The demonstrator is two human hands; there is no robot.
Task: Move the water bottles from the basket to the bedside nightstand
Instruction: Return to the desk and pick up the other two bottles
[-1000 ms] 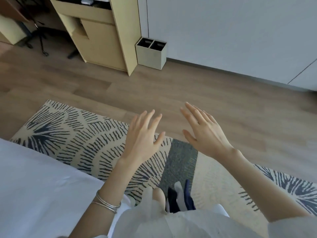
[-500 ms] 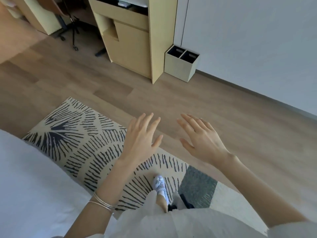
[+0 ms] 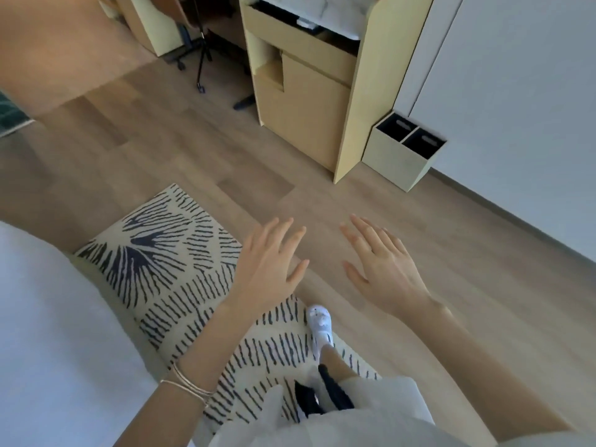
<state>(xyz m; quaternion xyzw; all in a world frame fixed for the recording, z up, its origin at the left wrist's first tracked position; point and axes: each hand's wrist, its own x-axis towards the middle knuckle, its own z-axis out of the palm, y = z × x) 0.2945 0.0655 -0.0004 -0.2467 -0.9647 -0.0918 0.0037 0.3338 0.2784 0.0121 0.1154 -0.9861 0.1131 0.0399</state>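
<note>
We are logging open wood floor (image 3: pixel 419 285) ahead, giving walking room between the white bed (image 3: pixel 48 333) edge at left and the cabinet (image 3: pixel 309 117) by the wall. The patterned rug (image 3: pixel 167 285) is ending just ahead. Left hand (image 3: pixel 267 269) and right hand (image 3: pixel 383 269) are hovering apart, fingers spread and released, carrying nothing, probably readying a reach. Water bottles, basket and nightstand are lying outside the view.
</note>
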